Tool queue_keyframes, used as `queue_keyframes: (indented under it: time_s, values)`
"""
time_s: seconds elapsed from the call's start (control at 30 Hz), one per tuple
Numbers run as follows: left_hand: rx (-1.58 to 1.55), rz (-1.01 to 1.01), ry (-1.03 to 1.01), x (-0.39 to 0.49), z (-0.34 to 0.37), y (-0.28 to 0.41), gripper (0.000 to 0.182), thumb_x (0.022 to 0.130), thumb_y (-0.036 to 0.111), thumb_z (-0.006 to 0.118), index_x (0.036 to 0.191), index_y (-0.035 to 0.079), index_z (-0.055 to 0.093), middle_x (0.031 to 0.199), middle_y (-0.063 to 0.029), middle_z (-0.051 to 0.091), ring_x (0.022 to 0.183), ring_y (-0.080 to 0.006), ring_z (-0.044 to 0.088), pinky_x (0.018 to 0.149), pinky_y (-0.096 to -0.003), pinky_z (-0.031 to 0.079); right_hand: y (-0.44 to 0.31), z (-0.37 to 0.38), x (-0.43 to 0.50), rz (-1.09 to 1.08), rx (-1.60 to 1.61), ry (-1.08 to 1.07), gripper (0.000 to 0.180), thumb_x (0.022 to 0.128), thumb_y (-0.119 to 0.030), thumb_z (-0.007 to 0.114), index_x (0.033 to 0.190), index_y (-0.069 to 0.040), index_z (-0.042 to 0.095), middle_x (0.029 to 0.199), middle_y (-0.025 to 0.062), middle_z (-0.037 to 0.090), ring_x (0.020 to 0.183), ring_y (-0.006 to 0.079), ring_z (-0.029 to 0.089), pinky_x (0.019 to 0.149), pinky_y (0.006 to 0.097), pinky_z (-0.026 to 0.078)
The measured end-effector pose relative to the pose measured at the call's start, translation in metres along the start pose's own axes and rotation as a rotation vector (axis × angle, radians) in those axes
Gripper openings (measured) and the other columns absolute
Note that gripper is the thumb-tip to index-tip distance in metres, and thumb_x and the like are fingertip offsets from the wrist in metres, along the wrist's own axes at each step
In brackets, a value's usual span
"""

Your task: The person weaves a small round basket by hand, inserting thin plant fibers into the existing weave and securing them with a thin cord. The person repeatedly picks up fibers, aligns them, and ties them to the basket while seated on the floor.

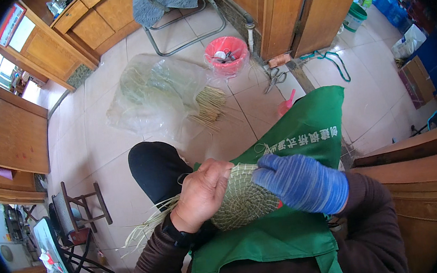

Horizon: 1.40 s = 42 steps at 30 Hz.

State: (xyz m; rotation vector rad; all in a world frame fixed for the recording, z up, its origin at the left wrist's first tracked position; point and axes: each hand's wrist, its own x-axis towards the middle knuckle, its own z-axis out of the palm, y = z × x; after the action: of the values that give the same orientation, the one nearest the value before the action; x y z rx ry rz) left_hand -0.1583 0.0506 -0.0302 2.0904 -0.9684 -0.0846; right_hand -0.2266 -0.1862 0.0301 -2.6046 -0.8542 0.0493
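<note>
A round coiled straw mat (245, 197), stitched in a spiral, rests over the green apron (261, 240) on my lap. My bare left hand (206, 191) grips its upper left rim, fingers closed. Loose pale straw strands (151, 221) trail out to the left behind that wrist. On the opposite side, my right hand (299, 182), in a blue knitted glove, pinches the mat's upper right edge. Fine strands stick up beside the gloved fingers. A small red spot shows at the mat's right edge under the glove. The fingertips of the right hand are partly hidden.
On the tiled floor ahead lie a clear plastic bag (154, 91) and a straw bundle (209, 105). Beyond are a red bucket (229, 67), scissors (275, 79) and a metal-framed chair (188, 39). A wooden folding stool (80, 211) stands left; a wooden cabinet (411, 188) is close on the right.
</note>
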Motion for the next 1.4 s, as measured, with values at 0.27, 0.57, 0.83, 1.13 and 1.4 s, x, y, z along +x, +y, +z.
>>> queue_keyframes:
  time_s: [0.27, 0.57, 0.83, 1.13, 1.4]
  values:
    - [0.132, 0.024, -0.033, 0.000, -0.008, 0.010, 0.018, 0.088, 0.005, 0.063, 0.106, 0.006, 0.061, 0.092, -0.0116, 0.065, 0.074, -0.0357, 0.066, 0.065, -0.0413, 0.054, 0.008, 0.034, 0.007, -0.042, 0.476, 0.348, 0.021, 0.084, -0.012, 0.072, 0.101, -0.004, 0.065, 0.096, 0.0143, 0.067, 0.093, 0.0334, 0.065, 0.077, 0.0413, 0.055]
    - [-0.209, -0.103, 0.070, -0.001, 0.004, 0.005, 0.015, 0.090, 0.000, 0.061, 0.104, 0.003, 0.062, 0.089, -0.0151, 0.064, 0.079, -0.0325, 0.067, 0.069, -0.0353, 0.053, 0.000, 0.047, 0.010, 0.219, 0.819, 0.351, 0.014, 0.092, -0.009, 0.059, 0.105, -0.003, 0.062, 0.095, 0.0131, 0.067, 0.082, 0.0313, 0.067, 0.074, 0.0377, 0.055]
    - [-0.201, -0.083, 0.090, -0.001, 0.004, 0.005, 0.014, 0.091, 0.000, 0.060, 0.105, 0.003, 0.062, 0.089, -0.0154, 0.064, 0.079, -0.0320, 0.067, 0.070, -0.0345, 0.053, 0.005, 0.070, 0.013, 0.026, 0.579, 0.495, 0.017, 0.089, -0.007, 0.058, 0.106, -0.003, 0.058, 0.098, 0.0159, 0.065, 0.091, 0.0340, 0.065, 0.078, 0.0401, 0.054]
    - [-0.168, -0.088, 0.090, 0.001, 0.005, 0.007, 0.014, 0.090, 0.000, 0.061, 0.103, 0.003, 0.062, 0.089, -0.0153, 0.065, 0.078, -0.0328, 0.067, 0.069, -0.0354, 0.053, 0.004, 0.064, 0.016, -0.011, 0.431, 0.524, 0.019, 0.088, -0.007, 0.060, 0.107, -0.003, 0.057, 0.096, 0.0173, 0.064, 0.084, 0.0351, 0.066, 0.071, 0.0412, 0.055]
    - [-0.128, -0.048, 0.092, 0.002, 0.007, 0.011, 0.013, 0.088, -0.001, 0.062, 0.100, 0.003, 0.062, 0.087, -0.0146, 0.065, 0.077, -0.0349, 0.066, 0.066, -0.0370, 0.053, -0.005, 0.059, 0.025, 0.151, 0.236, 0.338, 0.016, 0.090, -0.013, 0.060, 0.102, -0.004, 0.056, 0.092, 0.0198, 0.063, 0.075, 0.0375, 0.065, 0.062, 0.0463, 0.052]
